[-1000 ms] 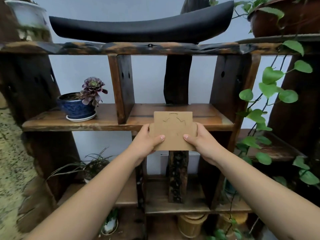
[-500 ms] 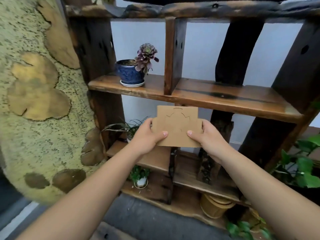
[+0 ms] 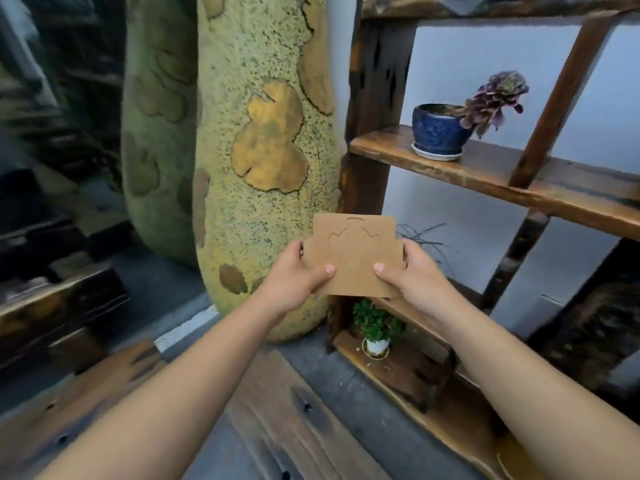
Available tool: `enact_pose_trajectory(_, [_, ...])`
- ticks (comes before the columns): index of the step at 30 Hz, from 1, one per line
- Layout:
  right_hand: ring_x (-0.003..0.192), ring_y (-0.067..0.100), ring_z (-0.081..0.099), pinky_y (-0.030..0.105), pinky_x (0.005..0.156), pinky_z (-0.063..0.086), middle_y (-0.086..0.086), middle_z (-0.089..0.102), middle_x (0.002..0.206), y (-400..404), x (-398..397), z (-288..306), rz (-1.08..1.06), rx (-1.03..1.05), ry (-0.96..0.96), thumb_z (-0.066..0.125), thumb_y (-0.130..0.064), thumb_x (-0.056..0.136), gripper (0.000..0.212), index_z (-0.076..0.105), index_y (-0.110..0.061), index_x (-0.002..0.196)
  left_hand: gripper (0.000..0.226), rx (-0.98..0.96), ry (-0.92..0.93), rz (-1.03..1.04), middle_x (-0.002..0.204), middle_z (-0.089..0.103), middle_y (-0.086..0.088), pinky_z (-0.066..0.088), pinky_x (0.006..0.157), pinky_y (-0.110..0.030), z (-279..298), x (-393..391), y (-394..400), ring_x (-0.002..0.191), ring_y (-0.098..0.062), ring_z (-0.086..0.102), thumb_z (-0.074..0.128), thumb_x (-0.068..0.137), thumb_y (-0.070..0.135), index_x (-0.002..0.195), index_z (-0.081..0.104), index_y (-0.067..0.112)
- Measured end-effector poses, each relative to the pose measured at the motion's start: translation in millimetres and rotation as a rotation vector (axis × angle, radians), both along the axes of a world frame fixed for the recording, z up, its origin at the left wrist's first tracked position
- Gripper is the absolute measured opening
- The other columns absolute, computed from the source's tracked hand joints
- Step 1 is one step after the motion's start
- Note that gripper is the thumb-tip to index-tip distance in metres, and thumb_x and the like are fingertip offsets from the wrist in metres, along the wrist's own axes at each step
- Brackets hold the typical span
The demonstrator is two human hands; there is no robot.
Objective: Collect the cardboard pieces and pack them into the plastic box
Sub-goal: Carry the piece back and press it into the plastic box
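A flat brown cardboard piece (image 3: 353, 254) with curved cut lines on its face is held up in front of me, between both hands. My left hand (image 3: 294, 275) grips its left edge, thumb on the front. My right hand (image 3: 414, 271) grips the right edge the same way. No plastic box shows in the head view.
A dark wooden shelf unit (image 3: 485, 174) stands to the right, carrying a blue pot with a purple succulent (image 3: 446, 131) and, lower down, a small green plant in a white pot (image 3: 377, 330). A large yellow-green speckled vase (image 3: 249, 140) rises just left of the shelf. Wooden boards (image 3: 287, 420) lie below.
My view has swung left and downward: the shelf has slid to the right and the big vase has come to the middle. Both hands keep the same hold on the cardboard.
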State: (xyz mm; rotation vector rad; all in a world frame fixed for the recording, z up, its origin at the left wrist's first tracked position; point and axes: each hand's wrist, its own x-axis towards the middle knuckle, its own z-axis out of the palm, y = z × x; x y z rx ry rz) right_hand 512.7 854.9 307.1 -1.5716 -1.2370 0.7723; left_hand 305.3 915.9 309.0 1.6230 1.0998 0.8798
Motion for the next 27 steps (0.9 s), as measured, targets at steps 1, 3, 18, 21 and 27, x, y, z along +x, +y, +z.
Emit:
enact_pose_trajectory(1, [0.1,0.002,0.06,0.023,0.076,0.049,-0.017,0.062,0.111,6.5,-20.7,-1.7,0.029,-0.002,0.001,0.07,-0.025,0.086,0.038,0.05,-0.033,0.117,0.05,0.0,0.008,0.04,0.122,0.062,-0.003,0.054,0.085,-0.029,-1.3,-22.4,-1.2,0.099,-0.01,0.061,0.074,0.083,0.019,0.126,0.049,0.017])
enact_pose_trajectory(3, [0.104,0.007,0.06,0.031,0.086,0.05,-0.012,0.064,0.114,17.7,-61.9,-7.8,0.089,-0.009,0.011,0.07,-0.023,0.085,0.039,0.052,-0.03,0.119,0.052,-0.01,0.037,0.117,0.122,0.062,-0.003,0.052,0.091,-0.033,-3.1,-66.3,-5.2,0.103,-0.014,0.061,0.075,0.082,0.021,0.127,0.049,0.016])
enact_pose_trajectory(18, [0.102,0.006,0.062,0.029,0.085,0.052,-0.01,0.066,0.115,61.6,-315.1,-38.4,0.551,-0.068,0.014,0.07,-0.019,0.086,0.039,0.056,-0.028,0.121,0.05,-0.074,0.099,0.634,0.117,0.06,0.004,0.049,0.092,-0.032,-31.5,-308.4,-60.6,0.104,-0.012,0.057,0.075,0.081,0.025,0.123,0.048,0.024])
enact_pose_trajectory(21, [0.107,0.011,0.06,0.034,0.089,0.051,-0.009,0.064,0.117,69.0,-353.9,-43.3,0.656,-0.066,-0.034,0.07,-0.022,0.086,0.043,0.053,-0.027,0.125,0.051,-0.116,0.109,0.733,0.118,0.059,0.005,0.05,0.093,-0.036,-36.2,-338.6,-77.1,0.105,-0.013,0.057,0.074,0.082,0.028,0.125,0.047,0.025])
enact_pose_trajectory(27, [0.099,0.002,0.059,0.022,0.073,0.048,-0.018,0.062,0.107,75.5,-432.6,-56.0,0.953,-0.068,-0.089,0.071,-0.026,0.085,0.034,0.052,-0.04,0.109,0.048,-0.154,0.081,1.03,0.111,0.061,0.007,0.05,0.084,-0.026,-49.5,-385.1,-126.9,0.098,-0.01,0.06,0.075,0.082,0.029,0.121,0.049,0.022])
